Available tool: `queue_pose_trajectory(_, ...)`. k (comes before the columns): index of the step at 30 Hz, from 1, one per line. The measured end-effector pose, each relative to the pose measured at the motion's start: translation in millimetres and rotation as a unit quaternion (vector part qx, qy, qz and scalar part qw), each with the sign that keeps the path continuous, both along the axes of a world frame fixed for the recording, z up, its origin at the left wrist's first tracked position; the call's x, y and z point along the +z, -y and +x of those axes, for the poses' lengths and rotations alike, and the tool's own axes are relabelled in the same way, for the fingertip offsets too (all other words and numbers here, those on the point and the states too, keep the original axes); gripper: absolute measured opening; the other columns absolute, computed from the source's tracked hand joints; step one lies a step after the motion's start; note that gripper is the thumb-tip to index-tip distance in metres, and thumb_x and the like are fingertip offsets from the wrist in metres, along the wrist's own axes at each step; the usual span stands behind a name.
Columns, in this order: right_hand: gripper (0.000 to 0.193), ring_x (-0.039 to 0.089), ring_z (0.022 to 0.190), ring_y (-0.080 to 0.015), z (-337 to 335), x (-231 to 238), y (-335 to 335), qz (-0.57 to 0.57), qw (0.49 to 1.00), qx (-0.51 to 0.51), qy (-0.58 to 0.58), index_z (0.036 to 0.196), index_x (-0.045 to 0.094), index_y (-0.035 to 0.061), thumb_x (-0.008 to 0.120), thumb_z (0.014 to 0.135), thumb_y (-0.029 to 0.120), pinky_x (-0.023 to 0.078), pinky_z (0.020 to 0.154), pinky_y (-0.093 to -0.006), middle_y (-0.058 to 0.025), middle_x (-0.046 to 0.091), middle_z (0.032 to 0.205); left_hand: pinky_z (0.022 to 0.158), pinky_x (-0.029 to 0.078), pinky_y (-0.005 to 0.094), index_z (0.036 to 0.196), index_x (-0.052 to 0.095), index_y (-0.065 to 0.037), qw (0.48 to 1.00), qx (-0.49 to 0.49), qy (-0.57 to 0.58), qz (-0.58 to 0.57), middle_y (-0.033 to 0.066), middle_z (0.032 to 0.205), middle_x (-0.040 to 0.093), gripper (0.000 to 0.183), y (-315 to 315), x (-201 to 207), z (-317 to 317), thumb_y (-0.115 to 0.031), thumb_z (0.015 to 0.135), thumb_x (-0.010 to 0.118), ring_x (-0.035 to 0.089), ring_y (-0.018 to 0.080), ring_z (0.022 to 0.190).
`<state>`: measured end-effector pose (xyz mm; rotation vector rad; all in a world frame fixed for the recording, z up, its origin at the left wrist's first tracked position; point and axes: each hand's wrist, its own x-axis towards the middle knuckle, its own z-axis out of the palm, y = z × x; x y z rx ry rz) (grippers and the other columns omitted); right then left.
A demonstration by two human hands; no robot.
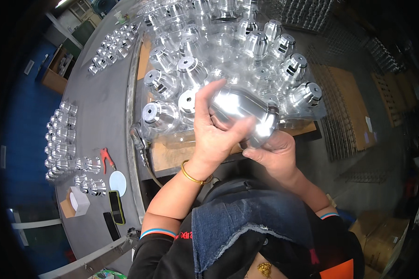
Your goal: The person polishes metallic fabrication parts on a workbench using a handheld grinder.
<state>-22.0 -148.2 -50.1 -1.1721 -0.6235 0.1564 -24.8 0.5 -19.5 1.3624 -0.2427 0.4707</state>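
Note:
Between my two hands, above the near edge of a plastic tray, I hold a shiny silver metal cup-shaped part (239, 104), tilted and a little blurred. My left hand (216, 123) wraps round its wide end with thumb and fingers. Lower down, my right hand (272, 151) grips the narrower end; some of its fingers are hidden behind the part. Just beyond my hands, similar silver metal parts (191, 69) stand in the clear plastic tray (223, 76), several of them showing a dark hole in the top.
A grey table (95, 107) at the left bears rows of similar parts (60, 139), red-handled pliers (108, 158), a pale round disc (118, 182), a phone (117, 207) and a small white box (75, 202). An air gun with a hose (139, 142) hangs by the table edge. Wire racks (330, 107) stand right.

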Motion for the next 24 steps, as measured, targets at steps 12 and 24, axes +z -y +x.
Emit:
queue_pose_trajectory(12,0.022,0.056,0.074,-0.0057,9,17,-6,-0.010,0.999,0.045,-0.028,0.096,0.065,-0.0041,0.071,0.075,0.000,0.046,0.066,-0.0205,-0.0020,0.063,0.082,0.080,0.039,0.0248,0.116,0.045,-0.003,0.994,0.108,-0.010,-0.011,0.0050,0.100,0.051,0.039,-19,-11,-1,-0.036,0.095,0.042,0.047,0.0112,0.089)
queue_pose_trajectory(24,0.020,0.054,0.081,-0.0052,16,27,-9,0.012,0.996,0.074,-0.047,0.100,0.063,-0.0057,0.064,0.081,0.000,0.045,0.073,-0.0208,-0.0012,0.062,0.090,0.080,0.036,0.0221,0.121,0.041,-0.003,0.993,0.070,-0.068,-0.062,0.0034,0.101,0.045,0.042,-25,-5,-14,-0.034,0.093,0.047,0.041,0.0073,0.083)
